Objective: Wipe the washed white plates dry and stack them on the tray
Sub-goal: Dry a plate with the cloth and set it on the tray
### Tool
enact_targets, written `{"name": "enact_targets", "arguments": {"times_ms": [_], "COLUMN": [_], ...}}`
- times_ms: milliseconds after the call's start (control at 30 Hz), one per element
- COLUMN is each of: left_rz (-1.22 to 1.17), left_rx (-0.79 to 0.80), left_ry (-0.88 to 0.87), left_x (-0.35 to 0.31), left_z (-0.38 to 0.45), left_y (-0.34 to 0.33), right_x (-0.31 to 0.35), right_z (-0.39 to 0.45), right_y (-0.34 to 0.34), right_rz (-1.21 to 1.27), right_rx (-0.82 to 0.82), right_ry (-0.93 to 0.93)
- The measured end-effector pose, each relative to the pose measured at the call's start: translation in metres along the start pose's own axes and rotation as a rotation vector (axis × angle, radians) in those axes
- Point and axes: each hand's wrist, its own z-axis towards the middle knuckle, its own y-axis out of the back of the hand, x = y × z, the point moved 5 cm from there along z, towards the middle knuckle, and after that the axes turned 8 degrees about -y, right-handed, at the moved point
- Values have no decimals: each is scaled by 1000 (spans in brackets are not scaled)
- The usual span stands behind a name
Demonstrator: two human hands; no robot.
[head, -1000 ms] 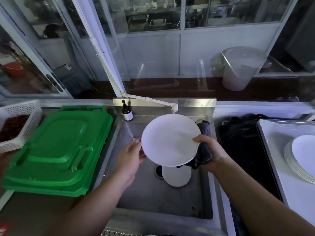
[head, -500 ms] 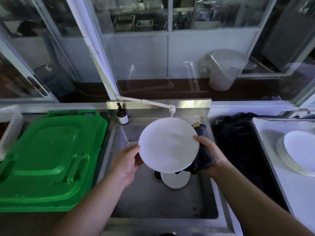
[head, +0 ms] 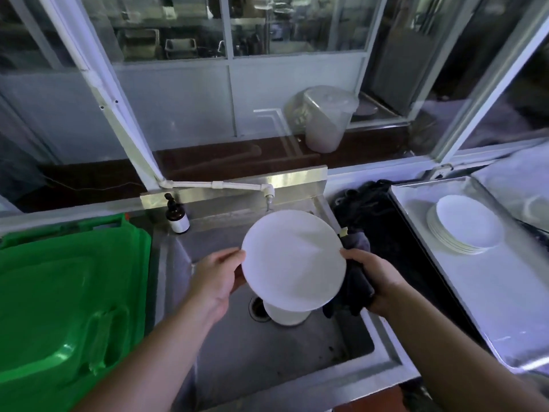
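- the left hand (head: 218, 281) grips the left rim of a white plate (head: 292, 260), thumb on the upper face and fingers hidden beneath it.
- the right hand (head: 372, 278) holds the right rim, fingers curled round a dark cloth (head: 355, 288) bunched against the plate's edge and underside.
- the plate hangs tilted over the steel sink (head: 267, 352), not touching it — if it is wet and the left hand's edge-only hold slips, it would likely drop.
- right below it more white plates (head: 286, 315) sit beside the drain (head: 257, 307); a fall would strike them and could chip both.
- the tap spout (head: 269, 193) sits just behind the top rim — any drip would re-wet the wiped face.
- the tray (head: 475, 307) is well to the right on the tabletop, with a stack of plates (head: 466, 224) on it; carrying across one-handed with the cloth trapped in the fingers risks a clumsy set-down that knocks the pile askew.
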Motion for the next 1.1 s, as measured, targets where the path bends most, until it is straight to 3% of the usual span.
{"name": "enact_targets", "arguments": {"times_ms": [500, 633, 800, 1100], "left_rz": [150, 182, 238, 321], "left_rx": [469, 555, 703, 941], "left_ry": [71, 73, 55, 63], "left_x": [39, 51, 76, 135], "left_z": [-57, -104, -176, -328], "left_y": [-172, -236, -324, -474], "right_x": [-36, -51, -79, -130], "right_z": [-110, -151, -200, -314], "right_y": [191, 263, 355, 527], "right_rz": [171, 208, 303, 480], "right_rx": [-433, -579, -558, -783], "right_ry": [84, 136, 157, 296]}}
